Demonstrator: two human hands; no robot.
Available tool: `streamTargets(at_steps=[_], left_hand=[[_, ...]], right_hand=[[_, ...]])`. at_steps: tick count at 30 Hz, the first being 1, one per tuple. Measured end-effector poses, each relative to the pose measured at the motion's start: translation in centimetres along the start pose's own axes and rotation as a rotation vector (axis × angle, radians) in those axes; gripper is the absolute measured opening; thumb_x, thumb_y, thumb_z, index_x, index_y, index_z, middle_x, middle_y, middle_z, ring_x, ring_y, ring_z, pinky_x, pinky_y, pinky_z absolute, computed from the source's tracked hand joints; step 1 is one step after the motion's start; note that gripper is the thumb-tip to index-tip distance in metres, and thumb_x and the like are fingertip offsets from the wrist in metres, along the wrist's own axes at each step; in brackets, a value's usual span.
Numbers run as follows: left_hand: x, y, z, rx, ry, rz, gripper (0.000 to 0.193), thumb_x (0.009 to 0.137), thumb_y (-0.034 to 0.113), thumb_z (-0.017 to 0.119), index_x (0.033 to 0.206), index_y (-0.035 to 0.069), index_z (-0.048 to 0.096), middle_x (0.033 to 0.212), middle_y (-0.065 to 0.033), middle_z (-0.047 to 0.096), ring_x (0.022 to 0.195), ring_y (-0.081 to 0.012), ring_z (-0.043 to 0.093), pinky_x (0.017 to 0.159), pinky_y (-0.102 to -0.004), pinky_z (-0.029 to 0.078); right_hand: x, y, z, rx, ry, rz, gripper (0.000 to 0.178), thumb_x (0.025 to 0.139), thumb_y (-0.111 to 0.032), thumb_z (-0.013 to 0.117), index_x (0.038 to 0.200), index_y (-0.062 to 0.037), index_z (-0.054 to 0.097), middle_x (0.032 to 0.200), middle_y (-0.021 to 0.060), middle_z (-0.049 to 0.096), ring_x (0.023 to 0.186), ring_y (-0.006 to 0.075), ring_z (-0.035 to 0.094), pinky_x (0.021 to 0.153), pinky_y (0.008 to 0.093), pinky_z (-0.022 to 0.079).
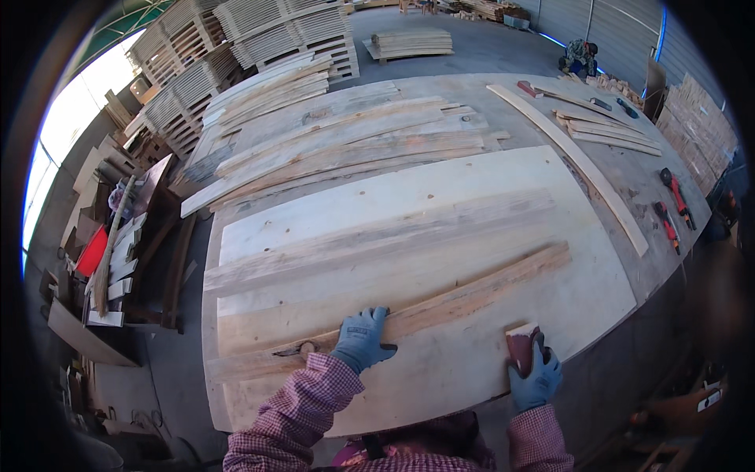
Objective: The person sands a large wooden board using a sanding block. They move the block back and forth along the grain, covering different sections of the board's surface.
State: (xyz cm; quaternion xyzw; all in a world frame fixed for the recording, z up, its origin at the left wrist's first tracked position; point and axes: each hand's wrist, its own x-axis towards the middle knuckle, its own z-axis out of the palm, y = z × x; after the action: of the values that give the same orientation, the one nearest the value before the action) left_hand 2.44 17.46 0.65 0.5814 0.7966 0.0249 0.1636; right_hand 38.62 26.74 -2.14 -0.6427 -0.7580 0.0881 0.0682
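A long rough wooden plank lies slantwise on a pale plywood sheet, with a dark knot near its left end. Across its middle sits my left hand in a blue-grey glove, fingers over the far edge and thumb toward the near side, gripping it. At the right, near the sheet's front edge, my gloved right hand is closed around a sanding block, dark reddish with a pale top edge. The block is apart from the plank. Beyond it, a second plank lies on the same sheet.
Planks are spread over the far part of the table. A long narrow strip, thin slats and red-black power tools lie right. Pallet stacks stand behind. Left are a red container and a bench; a person crouches far right.
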Motion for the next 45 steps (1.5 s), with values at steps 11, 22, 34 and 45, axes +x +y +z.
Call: streamTargets(at_steps=[11, 22, 34, 45], left_hand=[[2.0, -2.5, -2.2, 0.165, 0.371, 0.139, 0.081, 0.078, 0.059, 0.073, 0.141, 0.011, 0.052, 0.148, -0.0186, 0.041, 0.135, -0.0419, 0.036, 0.113, -0.0549, 0.029], [12.1, -10.0, -10.3, 0.189, 0.086, -0.220, 0.087, 0.080, 0.068, 0.068, 0.136, 0.004, 0.051, 0.140, -0.0157, 0.050, 0.136, -0.0316, 0.041, 0.120, -0.0517, 0.019], [9.3, -8.9, -8.5, 0.099, 0.368, -0.122, 0.058, 0.074, 0.053, 0.081, 0.109, 0.011, 0.061, 0.108, -0.0096, 0.064, 0.109, -0.0284, 0.058, 0.104, -0.0444, 0.039], [0.4, -3.0, -4.9, -0.139, 0.464, -0.023, 0.050, 0.074, 0.048, 0.084, 0.092, 0.009, 0.057, 0.080, -0.0119, 0.069, 0.074, -0.0345, 0.067, 0.068, -0.0424, 0.053]], right_hand=[[-0.1, 0.8, 1.2, 0.067, 0.086, -0.009, 0.089, 0.077, -0.044, 0.080, 0.154, -0.0234, 0.039, 0.132, 0.0204, 0.049, 0.122, 0.0378, 0.046, 0.104, 0.0525, 0.038], [0.1, 0.1, 0.4, 0.007, 0.043, 0.008, 0.091, 0.080, -0.045, 0.076, 0.156, -0.0205, 0.034, 0.133, 0.0208, 0.049, 0.124, 0.0388, 0.046, 0.106, 0.0555, 0.034], [0.0, -1.0, -0.9, -0.003, -0.037, 0.046, 0.092, 0.081, -0.044, 0.074, 0.158, -0.0220, 0.028, 0.138, 0.0214, 0.047, 0.127, 0.0391, 0.045, 0.106, 0.0534, 0.035], [0.6, 1.8, -0.3, 0.268, 0.140, -0.043, 0.086, 0.074, -0.024, 0.084, 0.151, -0.0274, 0.044, 0.135, 0.0252, 0.049, 0.123, 0.0437, 0.048, 0.104, 0.0519, 0.042]])
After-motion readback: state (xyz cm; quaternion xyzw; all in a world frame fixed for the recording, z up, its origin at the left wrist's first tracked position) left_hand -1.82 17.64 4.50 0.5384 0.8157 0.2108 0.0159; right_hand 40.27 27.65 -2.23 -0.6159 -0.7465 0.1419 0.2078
